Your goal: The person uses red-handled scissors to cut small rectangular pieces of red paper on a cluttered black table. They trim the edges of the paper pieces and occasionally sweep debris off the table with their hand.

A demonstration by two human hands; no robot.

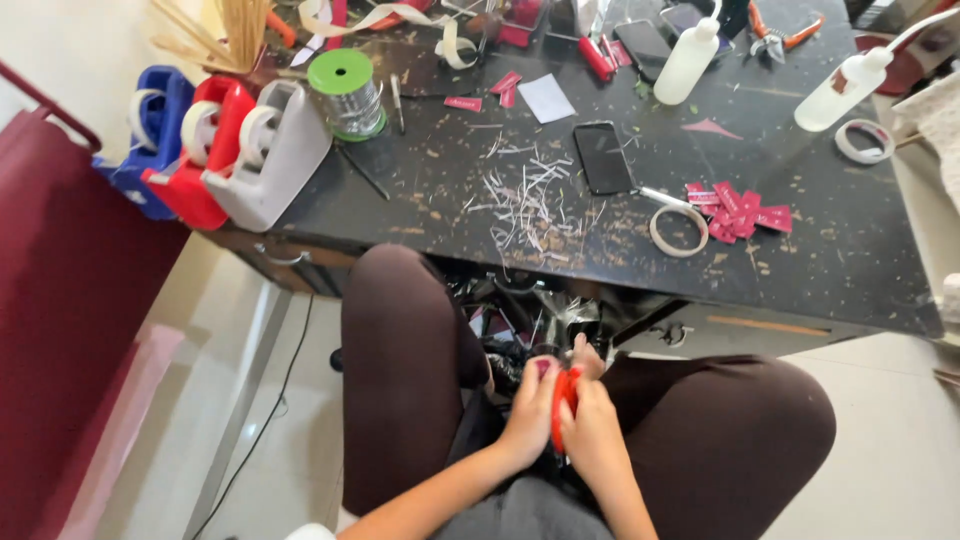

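Both hands are held in the lap below the worktop [830, 270] | red scissors [562, 405] clasped between left hand [528, 410] and right hand [597, 432] | phone [603, 157] lies on worktop, paper shreds [525, 205] just left of phone, tape ring [679, 230] right of it.

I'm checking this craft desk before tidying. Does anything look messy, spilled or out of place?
Yes. Thin white paper slivers lie scattered over the dark table, which is also speckled with small scraps. Pink paper tags sit in a loose heap beside a tape ring. Both hands, left hand and right hand, grip a red tool over the lap.
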